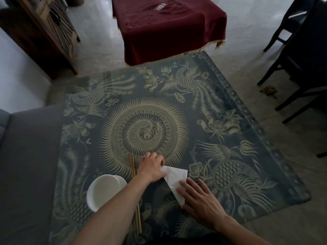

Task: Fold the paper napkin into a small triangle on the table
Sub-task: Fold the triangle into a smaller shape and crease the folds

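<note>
Paper napkin [175,179]: thin, limp, tear-prone, already triangular on table [230,121], pinned under flat spread right hand [200,202] fingers, far corner pinched by curled left hand [152,165] fingers; best gripped at corners, creased lightly.

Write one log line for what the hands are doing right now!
step: folding | white paper napkin: triangle on patterned glass table | left hand: pinches corner | right hand: presses flat
</note>
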